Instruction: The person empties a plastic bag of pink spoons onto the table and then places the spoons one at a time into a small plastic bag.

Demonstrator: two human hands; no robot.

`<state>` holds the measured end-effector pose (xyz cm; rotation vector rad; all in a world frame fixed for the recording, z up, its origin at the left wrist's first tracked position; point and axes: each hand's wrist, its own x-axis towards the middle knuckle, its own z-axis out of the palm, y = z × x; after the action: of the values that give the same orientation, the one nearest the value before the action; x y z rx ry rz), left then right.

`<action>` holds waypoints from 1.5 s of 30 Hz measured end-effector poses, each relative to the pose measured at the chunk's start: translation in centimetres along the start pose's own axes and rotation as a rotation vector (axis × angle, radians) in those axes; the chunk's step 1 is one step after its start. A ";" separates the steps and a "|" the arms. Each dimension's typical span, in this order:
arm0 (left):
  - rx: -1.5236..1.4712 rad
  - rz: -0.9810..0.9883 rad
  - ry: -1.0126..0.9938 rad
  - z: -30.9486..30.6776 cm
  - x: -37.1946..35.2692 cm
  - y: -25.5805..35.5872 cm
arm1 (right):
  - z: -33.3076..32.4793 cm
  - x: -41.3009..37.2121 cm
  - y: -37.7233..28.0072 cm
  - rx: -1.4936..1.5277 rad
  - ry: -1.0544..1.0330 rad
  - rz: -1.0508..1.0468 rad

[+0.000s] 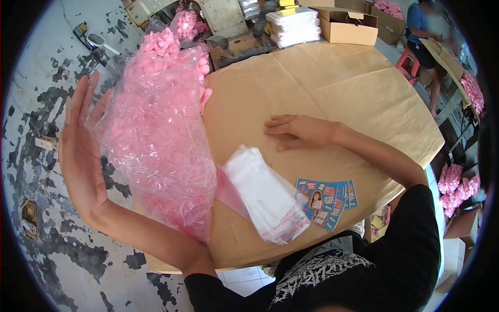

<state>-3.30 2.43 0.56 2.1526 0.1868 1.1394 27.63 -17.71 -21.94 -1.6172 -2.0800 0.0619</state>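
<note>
A big clear plastic bag [161, 119] full of pink items lies along the left side of the table. My left hand [83, 145] is raised at its outer left side, fingers stretched and apart, holding nothing. Over the brown paper table cover [249, 88], my right hand [299, 131] is palm down with its fingers extended, nothing in it. Just below that hand lies a stack of clear plastic sleeves [265, 197], with a pink sheet [231, 192] showing at its left edge. Several blue printed cards [327, 203] rest to the right of the sleeves, partly under their corner.
Behind the table are a stack of packaged plastic bags [294, 26] and an open cardboard box [349, 27]. A person [423, 47] stands at another table at the far right, near a red stool [407, 65]. Pink bundles [457, 184] and boxes are on the right.
</note>
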 end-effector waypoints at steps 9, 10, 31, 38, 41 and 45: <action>-0.067 0.035 -0.019 -0.2 0.0 0.2 | -2.1 0.6 -1.2 -0.098 -0.065 0.052; -0.074 0.084 -0.025 -0.3 0.0 -0.3 | -2.5 1.3 -1.0 -0.110 -0.077 0.040; -0.283 -0.052 0.046 -2.5 -1.2 -1.4 | -17.5 25.4 -12.0 0.438 -0.158 -0.414; -0.136 0.030 -0.030 -2.2 -0.8 -0.2 | -16.8 24.0 -13.1 0.348 -0.068 -0.345; -0.104 0.056 0.008 -2.0 -0.5 -0.3 | -17.6 23.6 -12.5 0.373 -0.028 -0.353; -0.142 0.050 0.024 -1.6 -0.3 0.5 | -19.2 22.1 -12.5 0.432 -0.088 -0.336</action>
<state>-4.79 2.72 1.22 2.0293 0.0610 1.1710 20.60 -6.14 6.85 -1.0166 -2.1876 0.4408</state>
